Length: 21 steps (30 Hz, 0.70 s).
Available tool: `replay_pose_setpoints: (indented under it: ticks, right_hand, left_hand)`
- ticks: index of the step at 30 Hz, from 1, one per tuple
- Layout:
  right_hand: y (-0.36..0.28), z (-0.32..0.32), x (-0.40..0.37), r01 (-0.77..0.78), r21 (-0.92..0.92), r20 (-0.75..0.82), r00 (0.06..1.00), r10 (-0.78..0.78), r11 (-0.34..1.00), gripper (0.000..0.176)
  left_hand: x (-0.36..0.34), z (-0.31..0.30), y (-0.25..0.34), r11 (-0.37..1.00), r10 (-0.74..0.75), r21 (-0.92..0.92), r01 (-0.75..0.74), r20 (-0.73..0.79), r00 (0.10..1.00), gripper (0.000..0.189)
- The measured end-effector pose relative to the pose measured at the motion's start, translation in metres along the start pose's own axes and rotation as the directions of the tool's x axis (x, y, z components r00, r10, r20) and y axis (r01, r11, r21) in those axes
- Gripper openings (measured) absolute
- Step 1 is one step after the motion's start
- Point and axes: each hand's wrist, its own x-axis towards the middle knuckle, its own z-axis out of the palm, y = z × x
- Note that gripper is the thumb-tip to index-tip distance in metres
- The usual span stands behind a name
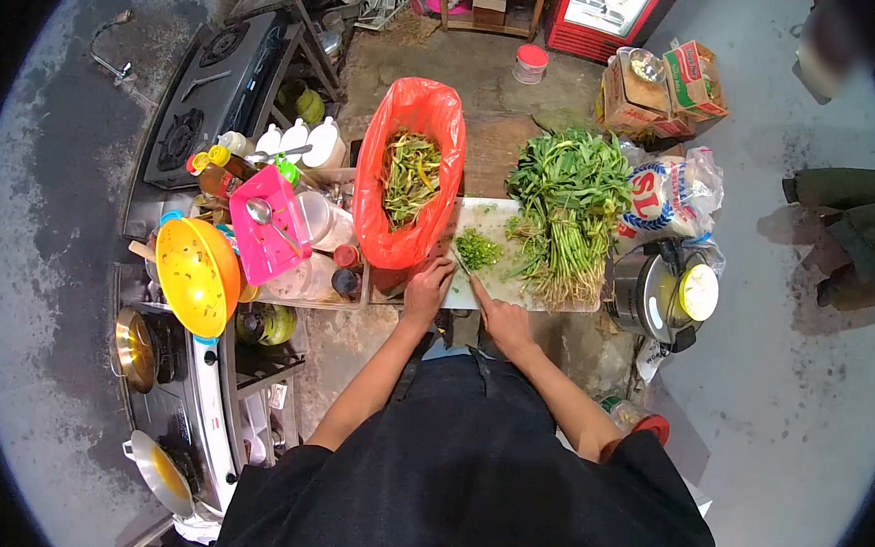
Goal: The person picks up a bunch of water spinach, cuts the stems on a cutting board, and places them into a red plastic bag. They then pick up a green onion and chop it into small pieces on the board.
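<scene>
A white cutting board (481,214) lies in front of me with a small heap of chopped greens (477,248) on it. My right hand (504,323) is closed on a knife (464,262), its blade angled toward the heap. Beside the blade, at the board's left edge, my left hand (429,287) has its fingers bent together; what they hold is hidden. A big pile of leafy green vegetables (571,181) with roots covers the board's right part. Behind my left hand stands a red plastic bag (371,184) holding green and yellowish trimmings (409,180).
To the left are a pink tray (268,225) with a spoon, an orange colander (195,274), bottles and stoves (197,108). A pot (646,296) and a printed sack (663,195) border the right side. Another person's legs (851,224) show at far right.
</scene>
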Motion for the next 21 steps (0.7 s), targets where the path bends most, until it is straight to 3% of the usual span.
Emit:
replay_pose_setpoints:
  ticks: [3,9,12,21]
  right_hand:
    - [0.003,-0.011,-0.009,-0.035,0.041,0.027,0.999,0.034,0.999,0.071]
    - [-0.004,-0.023,-0.016,0.024,0.138,-0.003,1.0,-0.024,0.99,0.067]
    - [-0.006,-0.029,-0.014,-0.004,0.079,0.085,0.996,-0.002,0.997,0.075]
    - [-0.01,-0.001,0.002,-0.026,0.038,0.062,0.998,0.024,0.999,0.078]
  left_hand:
    - [-0.001,0.0,0.001,0.998,0.024,0.059,-0.02,-0.057,0.998,0.016]
    - [0.001,0.0,-0.002,0.999,0.028,0.029,-0.028,-0.008,1.0,0.016]
    - [0.002,0.0,-0.002,0.999,0.026,0.019,-0.026,-0.006,1.0,0.016]
    - [0.0,0.0,-0.002,0.999,0.027,-0.023,-0.027,-0.026,0.999,0.017]
